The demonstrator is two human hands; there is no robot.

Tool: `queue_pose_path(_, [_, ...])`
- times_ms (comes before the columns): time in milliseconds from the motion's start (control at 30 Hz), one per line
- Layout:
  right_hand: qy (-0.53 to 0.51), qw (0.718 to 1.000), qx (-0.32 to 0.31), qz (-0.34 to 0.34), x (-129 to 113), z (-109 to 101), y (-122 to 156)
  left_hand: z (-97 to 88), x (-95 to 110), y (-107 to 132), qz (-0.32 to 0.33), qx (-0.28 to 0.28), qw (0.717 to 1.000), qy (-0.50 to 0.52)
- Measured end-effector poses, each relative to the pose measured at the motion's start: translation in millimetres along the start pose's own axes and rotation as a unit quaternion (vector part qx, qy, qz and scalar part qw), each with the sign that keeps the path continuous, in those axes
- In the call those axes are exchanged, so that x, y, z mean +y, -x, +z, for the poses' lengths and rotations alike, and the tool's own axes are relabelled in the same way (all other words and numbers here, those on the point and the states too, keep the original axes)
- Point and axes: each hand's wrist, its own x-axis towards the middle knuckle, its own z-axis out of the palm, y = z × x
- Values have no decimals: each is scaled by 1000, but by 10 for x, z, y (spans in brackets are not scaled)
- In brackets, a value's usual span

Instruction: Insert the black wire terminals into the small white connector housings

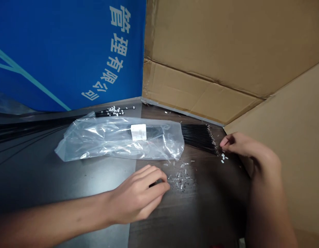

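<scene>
My left hand is low over the table, thumb and forefinger tips brought together; anything between them is too small to make out. Beside its fingertips lie scattered small clear plastic pieces. At the right, my right hand bends in with its fingers pinched, close to the tips of a bundle of black wires. What that pinch holds, if anything, I cannot make out. Just below it are several small white connectors. A clear plastic bag with a white label covers the rest of the bundle.
Behind the bag, more black wires run in from the left, ending in white connectors. A blue printed panel and a cardboard box stand along the back of the dark table. A pale panel rises at the right.
</scene>
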Motion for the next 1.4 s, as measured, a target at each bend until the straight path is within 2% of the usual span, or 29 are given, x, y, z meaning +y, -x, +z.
queue_pose_path(100, [-4,1000,10,-17,-127,-57,113,-27,-24,21,-29,7,999,17])
queue_pose_path(200, [-23,996,17,-90,-315,-41,205,-64,-25,30,-52,13,998,32])
queue_pose_path(333, [-35,980,32,-191,-585,67,244,-66,-21,31,-62,1,997,50])
queue_pose_path(467, [3,970,56,-235,-745,200,213,-51,-28,36,-97,-13,994,55])
queue_pose_path(667, [36,968,64,-238,-802,276,224,-51,-46,43,-124,-31,990,61])
queue_pose_path(933, [45,974,80,-209,-772,155,316,-53,-37,33,-134,-47,988,68])
queue_pose_path(1233, [26,982,65,-174,-728,83,336,-41,-10,26,-114,-28,991,58])
queue_pose_path(1333, [13,983,61,-172,-655,46,323,-139,4,-55,-108,-2,993,42])
queue_pose_path(1400, [4,983,60,-173,-588,25,310,-282,-64,-152,-108,16,994,-2])
